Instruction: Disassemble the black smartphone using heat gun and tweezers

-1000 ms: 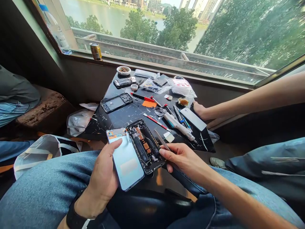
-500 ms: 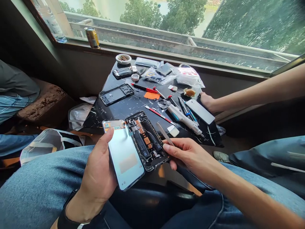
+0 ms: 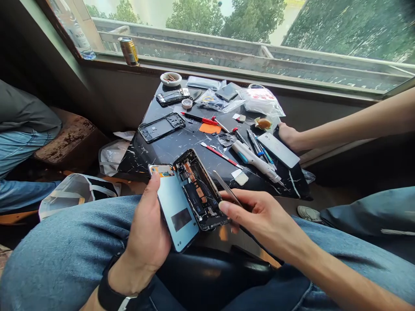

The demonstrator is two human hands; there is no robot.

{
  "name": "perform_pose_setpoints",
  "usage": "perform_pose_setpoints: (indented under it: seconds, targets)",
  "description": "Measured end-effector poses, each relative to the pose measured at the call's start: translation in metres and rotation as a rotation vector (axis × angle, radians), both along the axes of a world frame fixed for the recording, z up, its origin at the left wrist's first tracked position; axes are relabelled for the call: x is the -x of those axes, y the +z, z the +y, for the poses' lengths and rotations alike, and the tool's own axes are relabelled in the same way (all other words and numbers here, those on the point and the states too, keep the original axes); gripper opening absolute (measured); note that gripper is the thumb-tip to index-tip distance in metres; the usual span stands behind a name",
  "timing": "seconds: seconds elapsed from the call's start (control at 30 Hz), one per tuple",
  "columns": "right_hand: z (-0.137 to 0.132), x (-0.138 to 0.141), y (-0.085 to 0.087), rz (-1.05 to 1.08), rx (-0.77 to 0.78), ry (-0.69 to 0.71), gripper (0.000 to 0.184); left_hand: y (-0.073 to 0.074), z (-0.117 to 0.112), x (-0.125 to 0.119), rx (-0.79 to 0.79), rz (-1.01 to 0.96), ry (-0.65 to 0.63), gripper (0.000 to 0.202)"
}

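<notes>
An opened smartphone is spread like a book above my lap. Its silvery screen panel (image 3: pixel 177 205) lies on the left, seen from the back, and the black phone body (image 3: pixel 199 194) on the right shows batteries and copper-coloured parts. My left hand (image 3: pixel 149 224) is closed round the outer edge of the screen panel, thumb near its top corner. In my right hand (image 3: pixel 251 211) a thin flat metal pry tool (image 3: pixel 225 185) is pinched, its tip pointing up and left. The right fingers also sit at the phone body's right edge, partly hidden under it.
On the black table (image 3: pixel 162 149) lie a phone frame (image 3: pixel 162 126), a red-and-white stick (image 3: pixel 222 155), a white electric screwdriver (image 3: pixel 256 162), pens and plastic bags. Another person's hand (image 3: pixel 289 136) rests by a white phone (image 3: pixel 279 149). A can (image 3: pixel 128 51) stands on the sill.
The phone has tilted in my hands, so the panel's back looks darker and the body is more edge-on. Both hands still hold their things. The view has shifted slightly.
</notes>
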State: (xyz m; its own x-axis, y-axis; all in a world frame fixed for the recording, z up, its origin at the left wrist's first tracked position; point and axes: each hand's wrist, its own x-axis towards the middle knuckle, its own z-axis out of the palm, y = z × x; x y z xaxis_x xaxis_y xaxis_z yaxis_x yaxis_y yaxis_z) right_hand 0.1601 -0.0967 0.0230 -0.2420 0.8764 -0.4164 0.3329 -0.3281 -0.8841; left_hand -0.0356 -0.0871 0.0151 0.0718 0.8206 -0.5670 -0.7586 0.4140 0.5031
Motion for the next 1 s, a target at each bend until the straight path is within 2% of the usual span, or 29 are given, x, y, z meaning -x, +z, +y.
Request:
perform_pose_setpoints:
  seconds: [0.07,0.13,0.2,0.27,0.4,0.5,0.6,0.7,0.77,0.87,0.93,1.0]
  targets:
    - [-0.007,0.01,0.0,-0.045,-0.188,0.07,0.021,-0.002,-0.003,-0.005,0.035,0.033,0.011,0.052]
    - [-0.015,0.019,-0.002,-0.05,-0.316,0.17,0.031,-0.006,-0.007,-0.009,0.107,0.022,-0.013,0.059]
    - [-0.021,0.024,-0.008,-0.041,-0.351,0.258,0.038,-0.01,-0.009,-0.012,0.129,-0.015,-0.039,0.062]
    - [-0.024,0.024,-0.015,-0.036,-0.352,0.288,0.036,-0.015,-0.009,-0.012,0.111,0.0,-0.026,0.063]
    - [-0.022,0.016,-0.026,-0.103,-0.307,0.167,0.023,-0.016,-0.007,-0.01,0.094,-0.033,-0.009,0.07]
    - [-0.02,0.014,-0.027,-0.124,-0.141,0.104,0.018,-0.014,-0.007,-0.005,0.083,-0.139,-0.07,0.079]
    - [-0.018,0.016,-0.023,-0.107,0.028,0.091,0.026,-0.014,-0.008,-0.002,0.041,-0.205,-0.125,0.079]
    - [-0.019,0.019,-0.02,-0.095,0.112,0.086,0.028,-0.016,-0.009,-0.002,0.016,-0.223,-0.131,0.078]
    - [-0.02,0.019,-0.021,-0.086,0.11,0.09,0.028,-0.017,-0.009,-0.003,0.017,-0.213,-0.128,0.078]
    - [-0.018,0.018,-0.024,-0.114,0.024,0.113,0.028,-0.017,-0.009,-0.003,0.034,-0.198,-0.126,0.079]
    - [-0.015,0.015,-0.022,-0.124,-0.062,0.099,0.036,-0.017,-0.009,-0.002,0.043,-0.198,-0.132,0.079]
    - [-0.01,0.01,-0.015,-0.072,-0.101,0.024,0.048,-0.016,-0.009,-0.002,0.063,-0.198,-0.16,0.079]
